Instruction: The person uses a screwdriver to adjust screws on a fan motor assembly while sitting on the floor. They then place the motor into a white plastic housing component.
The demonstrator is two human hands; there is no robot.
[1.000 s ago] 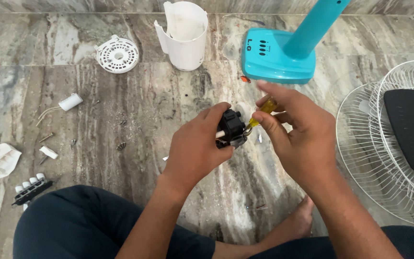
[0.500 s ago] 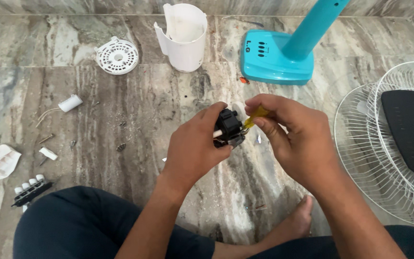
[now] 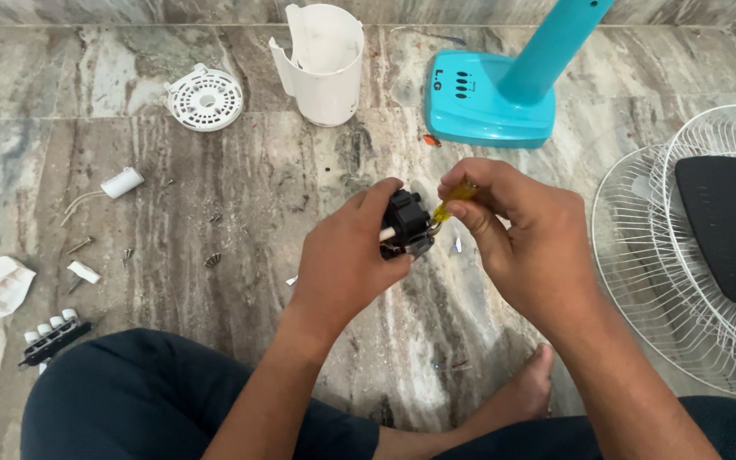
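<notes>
My left hand grips a small black part with a pale shaft sticking out of it, held above the marble floor. My right hand is closed around a yellow-handled screwdriver, whose tip meets the black part's right side. Both hands are close together in the middle of the view. Most of the screwdriver is hidden inside my fist.
A turquoise fan base and pole stands at the back, a white housing and round white vent cover to its left. White wire grilles with a black piece lie at right. Screws, a white capacitor and a button strip lie at left.
My right hand has slid left and slightly down, bringing the screwdriver against the black part. My left hand has barely moved.
</notes>
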